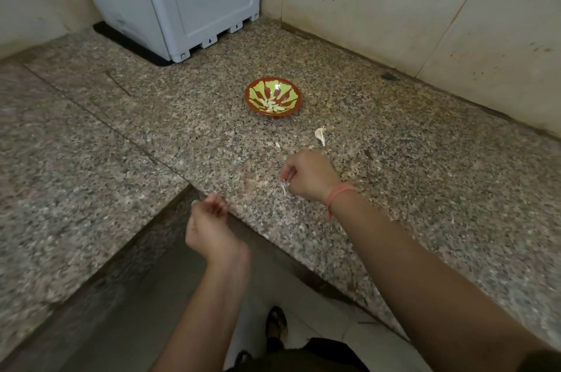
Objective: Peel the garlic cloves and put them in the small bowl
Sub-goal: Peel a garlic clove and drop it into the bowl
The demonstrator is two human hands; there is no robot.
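The right forearm [440, 280] is nearest and reaches toward the small bowl [248, 100]. Well in front of the bowl, the left hand [209, 220] has curled fingers; it is blurred, so I cannot tell if it holds something. Closer to the bowl, the right hand [306, 177] pinches a white piece of garlic [284, 187] with narrow fingers. A loose skin [321, 134] lies just before the bowl. Several peeled cloves [273, 106] are already inside, so the task seems well advanced.
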